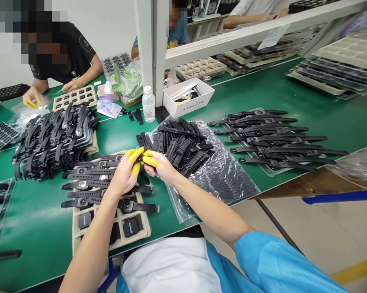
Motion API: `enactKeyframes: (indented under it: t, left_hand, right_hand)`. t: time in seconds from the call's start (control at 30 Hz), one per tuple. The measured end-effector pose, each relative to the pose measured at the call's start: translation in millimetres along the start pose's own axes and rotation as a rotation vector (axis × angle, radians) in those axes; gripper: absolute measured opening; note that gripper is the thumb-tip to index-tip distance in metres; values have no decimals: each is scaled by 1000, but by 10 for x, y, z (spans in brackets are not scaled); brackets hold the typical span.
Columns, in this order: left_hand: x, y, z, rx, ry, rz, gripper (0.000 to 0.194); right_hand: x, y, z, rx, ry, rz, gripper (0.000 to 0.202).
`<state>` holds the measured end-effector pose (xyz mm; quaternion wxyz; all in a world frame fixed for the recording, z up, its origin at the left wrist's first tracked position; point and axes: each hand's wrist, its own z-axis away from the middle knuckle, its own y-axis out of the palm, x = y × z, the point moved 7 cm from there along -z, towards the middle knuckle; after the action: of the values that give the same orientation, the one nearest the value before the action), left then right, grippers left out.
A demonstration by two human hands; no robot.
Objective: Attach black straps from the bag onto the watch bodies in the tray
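Where the two hands meet over the green bench [263, 93], head view shows a small black part [140, 158], prob. a watch strap piece, pinched between them; mostly hidden by fingers, so its long axis and pointing can't be told. Left hand [125, 173]: fingers curled shut on the part, yellow finger cots on thumb and fingertips, forearm running up from lower left. Right hand [160, 165]: also closed on it, yellow-capped fingers pointing left, forearm coming in from lower right.

Containers: beige tray [131, 240] under left wrist, pockets hold black watch bodies, assembled watches laid across its top. Clear plastic bag [229, 175] just right of hands carries a pile of loose black straps [180, 144]. White box [188, 101] behind holds mixed small items, a water bottle [148, 103] beside it. Finished watches [278, 138] lie in a row at right, long axes left-right.
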<state>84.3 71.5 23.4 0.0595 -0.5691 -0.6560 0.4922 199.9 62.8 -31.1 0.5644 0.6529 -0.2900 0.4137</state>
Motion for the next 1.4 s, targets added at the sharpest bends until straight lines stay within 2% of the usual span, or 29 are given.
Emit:
enactKeyframes:
  t: [0.07, 0.13, 0.23, 0.3, 0.4, 0.47, 0.53, 0.67, 0.73, 0.83, 0.97, 1.1, 1.23, 1.3, 1.4]
  left_hand:
    - [-55, -64, -60, -31, -8, -68, 57]
    - [-106, -204, -143, -32, -30, -168, 61]
    - [-89, -578, -276, 16, -130, -339, 59]
    - [-27, -884, -326, 39, -203, -459, 50]
    - [0, -1154, -304, 172, -147, -705, 16]
    - [18, -1255, -197, 260, -124, -796, 20]
    - [53, -1367, -22, 323, -157, -797, 22]
    - [121, -1690, 475, 356, -334, -670, 12]
    - [107, -1782, 754, 389, -412, -558, 20]
    - [8, -1733, 1108, 456, -477, -390, 27]
    - [-111, -1441, 1401, 566, -540, -228, 29]
    - [-62, -1177, 1612, 697, -652, -171, 30]
    - [77, -1120, 1662, 660, -757, -304, 26]
    - [105, -1077, 1614, 642, -734, -345, 22]
    - [98, -996, 1530, 630, -629, -402, 19]
  right_hand:
    - [73, -48, -16, -66, -111, 97, 41]
    - [134, -97, -37, -124, -188, 206, 42]
    - [199, -146, -81, -136, -248, 329, 44]
    - [228, -147, -101, -98, -273, 449, 43]
    - [277, -99, -86, -29, -339, 677, 38]
    - [332, -76, -53, -22, -401, 802, 38]
    - [405, -125, -27, -107, -437, 935, 33]
    - [508, -432, -13, -486, -339, 1264, 32]
    - [472, -542, -41, -575, -258, 1364, 40]
    - [349, -578, -117, -577, -200, 1463, 51]
    - [207, -606, -181, -591, -152, 1505, 60]
    - [146, -663, -188, -606, -124, 1517, 57]
    - [116, -707, -173, -617, -108, 1553, 52]
    - [91, -726, -174, -615, -102, 1572, 52]
    - [57, -751, -179, -607, -95, 1601, 53]
